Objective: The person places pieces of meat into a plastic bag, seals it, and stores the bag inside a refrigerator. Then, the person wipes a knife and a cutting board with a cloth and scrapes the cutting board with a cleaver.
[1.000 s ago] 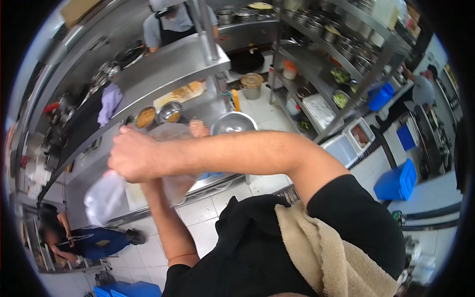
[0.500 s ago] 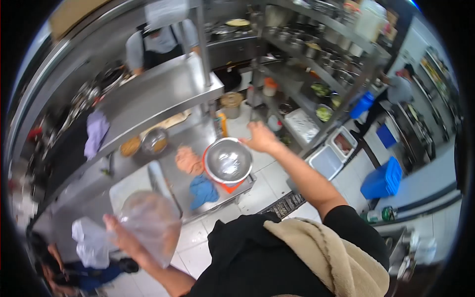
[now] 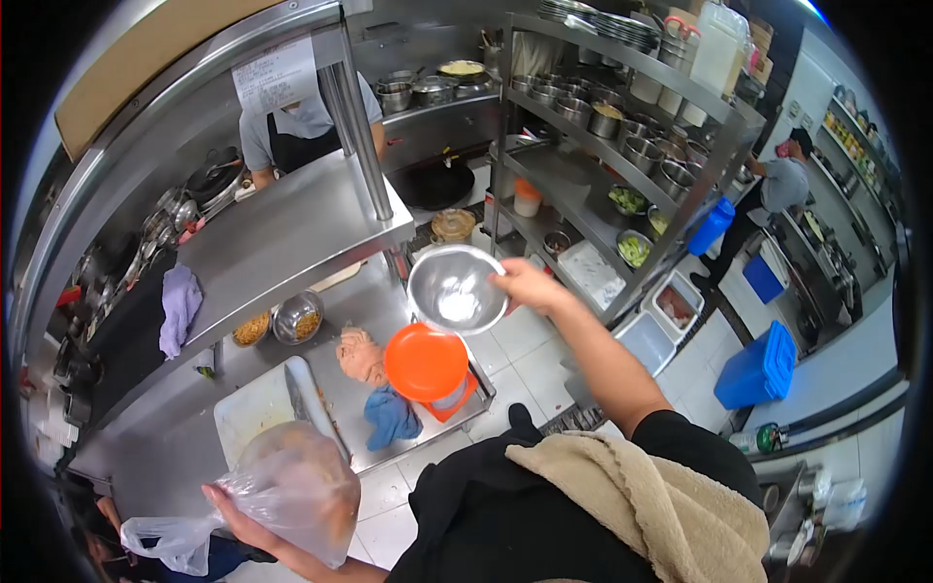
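Note:
My right hand (image 3: pixel 530 288) grips the rim of a shiny metal mixing bowl (image 3: pixel 457 290), held up above the counter's right end. Just below it, a round orange plate (image 3: pixel 425 361) rests on an orange kitchen scale (image 3: pixel 455 400). At the lower left, my left hand (image 3: pixel 241 523) is closed around the gathered neck of a clear plastic bag (image 3: pixel 296 486). Something pale orange-brown fills the bag, blurred by the plastic. Beside the scale lie a crumpled blue cloth (image 3: pixel 392 418) and a peach cloth (image 3: pixel 360 356). The bag partly covers a white cutting board (image 3: pixel 255 400).
A steel bowl of brown food (image 3: pixel 299 318) sits beneath the raised steel shelf (image 3: pixel 282 233), where a purple cloth (image 3: pixel 180 309) hangs. Steel racks (image 3: pixel 622 146) with pots stand at right, near a blue bin (image 3: pixel 756 367). One person works behind the shelf, another at far right.
My right hand has taken hold of the metal bowl and lifted it off the scale, uncovering the orange plate. The left hand still holds the bag, slightly lower.

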Available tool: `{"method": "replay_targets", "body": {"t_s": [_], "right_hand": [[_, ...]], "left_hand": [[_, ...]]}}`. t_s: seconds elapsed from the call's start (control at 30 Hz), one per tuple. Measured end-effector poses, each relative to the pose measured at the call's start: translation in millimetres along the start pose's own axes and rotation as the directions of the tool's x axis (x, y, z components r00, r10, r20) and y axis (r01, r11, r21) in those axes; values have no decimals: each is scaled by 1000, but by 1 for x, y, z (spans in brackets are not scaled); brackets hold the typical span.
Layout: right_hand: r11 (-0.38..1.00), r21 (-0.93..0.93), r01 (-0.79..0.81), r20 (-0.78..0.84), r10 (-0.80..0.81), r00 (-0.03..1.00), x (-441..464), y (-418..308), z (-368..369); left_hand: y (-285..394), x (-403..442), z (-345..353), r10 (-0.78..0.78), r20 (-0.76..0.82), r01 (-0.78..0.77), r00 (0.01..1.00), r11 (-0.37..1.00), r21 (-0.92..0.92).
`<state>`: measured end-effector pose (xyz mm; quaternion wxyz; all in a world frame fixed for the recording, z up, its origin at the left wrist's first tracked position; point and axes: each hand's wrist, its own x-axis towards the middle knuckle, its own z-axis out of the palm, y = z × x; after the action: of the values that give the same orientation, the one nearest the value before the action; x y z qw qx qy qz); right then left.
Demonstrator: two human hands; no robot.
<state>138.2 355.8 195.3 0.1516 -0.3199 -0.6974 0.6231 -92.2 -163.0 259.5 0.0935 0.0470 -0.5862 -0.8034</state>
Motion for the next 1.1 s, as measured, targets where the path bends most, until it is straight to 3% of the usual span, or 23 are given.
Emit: {"method": "replay_targets", "body": {"t_s": [0.13, 0.17, 0.27, 0.37, 0.5, 0.6, 0.63, 0.7, 0.77, 0.8, 0.9, 0.93, 0.97, 1.0, 1.03, 1.07, 1.1], "right_hand": [[950, 227, 214, -247, -156, 956, 24, -68, -92], [883, 353, 308, -279, -215, 936, 34, -91, -113], [675, 467, 570, -397, -416, 818, 98, -152, -187], [477, 550, 685, -494, -475, 728, 184, -225, -270], [395, 514, 761, -656, -390, 646, 263, -331, -372], [342, 528, 777, -685, -370, 628, 374, -388, -510], [351, 467, 811, -706, -405, 581, 352, -398, -499], [427, 501, 753, -693, -324, 644, 340, -408, -491], [478, 555, 681, -578, -368, 729, 324, -388, -458], [462, 613, 640, -446, -467, 764, 303, -369, -434], [415, 680, 605, -172, -711, 682, 275, -292, -380], [446, 628, 638, -260, -653, 712, 199, -271, -299], [354, 836, 419, 148, -881, 449, 197, -226, -290], [353, 885, 305, 236, -902, 360, 148, -206, -231], [350, 868, 351, 188, -887, 421, 110, -181, -180], [478, 744, 467, 362, -876, 319, 87, -160, -141], [656, 641, 398, 557, -755, 347, 52, -143, -97]], "left_hand": [[1, -45, 24, -14, -83, 17, 996, 999, 27], [4, -59, 36, -26, -123, 28, 992, 999, 20], [6, -92, 58, -60, -189, 48, 980, 997, -66], [20, -135, 87, -136, -191, 114, 972, 986, -118], [9, -168, 101, -115, -237, 92, 965, 990, -103], [1, -187, 101, -89, -275, 73, 957, 995, -68], [-1, -193, 101, -73, -287, 61, 955, 997, -51], [-4, -204, 93, -33, -308, 38, 951, 999, 10], [-5, -212, 84, 15, -326, 14, 945, 996, 86], [-7, -215, 77, 43, -335, -2, 941, 993, 121], [-16, -214, 75, 162, -384, -66, 909, 966, 251], [-18, -213, 74, 193, -370, -98, 909, 961, 258], [-19, -213, 72, 228, -366, -134, 902, 955, 265], [-21, -210, 70, 235, -377, -138, 896, 954, 267], [-18, -206, 71, 243, -387, -145, 890, 953, 265], [-13, -204, 77, 249, -397, -147, 883, 952, 269], [-10, -202, 84, 253, -402, -148, 880, 951, 272]]}}
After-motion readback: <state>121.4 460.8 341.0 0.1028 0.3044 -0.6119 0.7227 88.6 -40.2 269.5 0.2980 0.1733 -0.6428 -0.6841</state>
